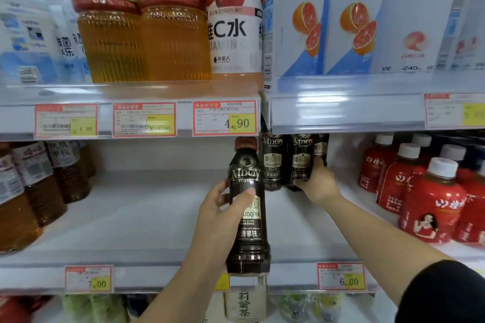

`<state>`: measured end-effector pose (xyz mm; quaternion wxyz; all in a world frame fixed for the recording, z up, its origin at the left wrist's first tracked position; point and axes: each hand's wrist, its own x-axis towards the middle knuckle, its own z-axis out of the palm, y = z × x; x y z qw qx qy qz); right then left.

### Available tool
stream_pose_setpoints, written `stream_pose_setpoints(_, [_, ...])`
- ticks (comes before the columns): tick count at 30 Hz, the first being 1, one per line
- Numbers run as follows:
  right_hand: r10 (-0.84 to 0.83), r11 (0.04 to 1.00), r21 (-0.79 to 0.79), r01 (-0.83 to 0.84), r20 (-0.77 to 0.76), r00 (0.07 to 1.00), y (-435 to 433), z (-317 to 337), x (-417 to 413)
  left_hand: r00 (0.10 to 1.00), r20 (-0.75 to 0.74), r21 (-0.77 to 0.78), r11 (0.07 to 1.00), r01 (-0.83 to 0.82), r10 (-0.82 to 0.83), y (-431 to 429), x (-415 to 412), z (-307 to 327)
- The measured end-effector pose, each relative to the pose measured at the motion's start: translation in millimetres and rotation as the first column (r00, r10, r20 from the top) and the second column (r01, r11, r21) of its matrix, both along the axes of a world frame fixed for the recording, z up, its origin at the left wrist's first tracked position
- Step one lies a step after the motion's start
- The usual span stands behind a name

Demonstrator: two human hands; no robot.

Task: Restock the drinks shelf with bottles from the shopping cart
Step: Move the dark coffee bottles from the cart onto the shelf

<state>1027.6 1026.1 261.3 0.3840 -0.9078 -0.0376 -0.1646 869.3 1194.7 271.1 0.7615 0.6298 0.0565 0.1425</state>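
Observation:
My left hand (pixel 223 215) grips a dark brown MDOY coffee bottle (pixel 248 207) upright in front of the middle shelf (pixel 147 220). Farther back on that shelf stand three more of the same coffee bottles (pixel 294 160) in a tight group. My right hand (pixel 319 182) reaches in and holds the right-hand coffee bottle of that group (pixel 301 162) near its base. The shopping cart is out of view.
Red-labelled tea bottles (pixel 430 191) crowd the shelf's right side, brown tea bottles (pixel 34 191) its left. Bare white shelf lies between them. The upper shelf (pixel 341 110) carries jasmine tea, vitamin water and white cartons. Price tags line the shelf edges; more bottles stand below.

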Motion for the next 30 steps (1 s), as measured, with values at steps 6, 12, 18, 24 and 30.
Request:
stream_pose_setpoints(6, [0.042,0.992,0.118,-0.046,0.038,0.998,-7.4,10.6,-15.7,1.000,-0.013,-0.044,0.999,0.026,-0.026,-6.3,1.6,1.0])
stream_pose_setpoints(12, [0.589,0.723,0.558,-0.408,-0.188,0.786,-33.9,35.5,-118.9,0.996,0.002,-0.109,0.990,0.087,-0.087,-33.9,11.5,7.3])
stream_pose_setpoints(18, [0.470,0.844,0.397,-0.360,-0.225,0.854,-40.3,32.7,-148.7,0.989,0.034,-0.065,0.988,0.143,-0.141,-73.3,22.0,13.2])
stream_pose_setpoints(24, [0.395,0.830,0.478,-0.288,-0.139,0.908,-56.7,30.5,-137.3,0.959,0.030,0.209,0.940,0.269,-0.281,-76.6,27.5,18.3])
stream_pose_setpoints(30, [0.204,0.884,0.449,-0.134,-0.113,0.972,-70.9,25.1,-87.9,0.989,-0.031,0.635,0.761,0.133,-0.147,-31.0,44.0,-8.0])
